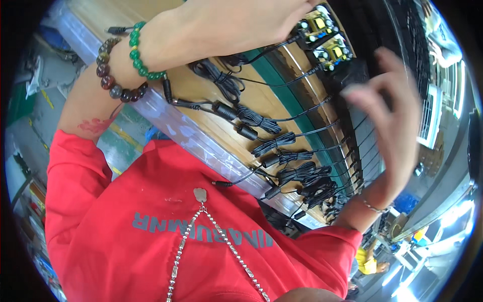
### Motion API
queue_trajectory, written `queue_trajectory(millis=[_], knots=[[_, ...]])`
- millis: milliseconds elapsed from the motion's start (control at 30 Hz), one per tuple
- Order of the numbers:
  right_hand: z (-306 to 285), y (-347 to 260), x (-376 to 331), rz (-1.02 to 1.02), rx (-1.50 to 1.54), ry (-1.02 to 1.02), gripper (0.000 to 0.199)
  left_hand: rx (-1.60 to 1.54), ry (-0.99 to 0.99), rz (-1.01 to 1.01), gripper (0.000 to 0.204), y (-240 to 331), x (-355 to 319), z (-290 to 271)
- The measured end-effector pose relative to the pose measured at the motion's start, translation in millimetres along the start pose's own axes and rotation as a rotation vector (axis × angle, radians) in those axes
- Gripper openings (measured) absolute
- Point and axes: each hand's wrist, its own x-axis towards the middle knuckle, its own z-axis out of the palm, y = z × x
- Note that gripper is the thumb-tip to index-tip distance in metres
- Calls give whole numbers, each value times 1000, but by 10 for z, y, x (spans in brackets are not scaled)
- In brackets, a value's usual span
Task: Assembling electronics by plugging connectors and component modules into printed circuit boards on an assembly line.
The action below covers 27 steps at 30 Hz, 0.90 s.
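My left hand (271,22) reaches across the top of the head view, beside a row of small circuit boards. Its fingers are partly cut off by the upper edge, so what they hold cannot be seen. Two bare circuit boards (329,54) with yellow transformers lie just beyond it, black cables running from them. My right hand (395,108), smeared by motion, is to the right of the boards with thumb and fingers apart. Close to its thumb tip is a blurred black piece (350,73), apparently a plastic housing. I make out nothing held in that hand.
Several coiled black cables (259,119) with barrel plugs and ferrite beads lie in a row on the wooden bench (193,118). A green strip (289,100) and a metal rail run beside them. Clear plastic covers the near edge (186,138). A person in yellow (367,261) is at lower right.
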Motion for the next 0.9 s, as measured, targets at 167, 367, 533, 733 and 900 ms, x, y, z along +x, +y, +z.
queue_trajectory(millis=[167,367,533,733,900], knots=[[-165,164,-95,167,10,362,25,-249,181,122,7,69,84,127],[454,143,572,-339,-7,1013,28,100,16,-91,14,31,-51,141],[-51,489,-482,252,-593,682,46,40,-12,-126,13,189,-101,40],[74,1228,-1477,1143,-560,435,75,55,12,-84,11,169,-73,110],[-184,1125,-1434,698,-679,554,52,117,45,-25,8,64,-89,150]])
